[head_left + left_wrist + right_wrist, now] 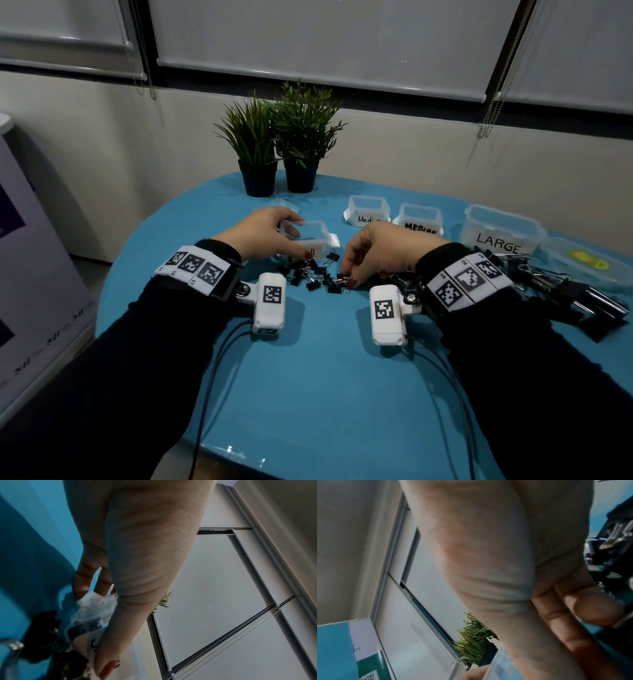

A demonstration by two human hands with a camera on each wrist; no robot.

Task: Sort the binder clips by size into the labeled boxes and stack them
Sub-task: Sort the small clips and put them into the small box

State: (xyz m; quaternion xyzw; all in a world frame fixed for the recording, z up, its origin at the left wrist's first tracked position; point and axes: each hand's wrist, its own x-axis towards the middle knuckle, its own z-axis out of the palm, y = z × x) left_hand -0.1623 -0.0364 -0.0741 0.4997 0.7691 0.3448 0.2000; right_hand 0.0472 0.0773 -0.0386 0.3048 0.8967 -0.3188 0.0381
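A pile of small black binder clips [310,274] lies on the blue table in front of a small clear box [313,236] with a white label. My left hand [300,244] grips that box, fingers over its near-left rim and thumb on the label side; the left wrist view shows the same box [92,609] between thumb and fingers. My right hand [346,277] reaches down into the right end of the pile and pinches a small binder clip between thumb and fingertips. In the right wrist view the curled fingers [556,615] hide the clip.
Two clear boxes marked Medium [368,210] [418,219] and a bigger one marked LARGE [500,229] stand in a row at the right. Large black clips [568,294] and a lid [582,263] lie at the far right. Two potted plants [279,154] stand at the back.
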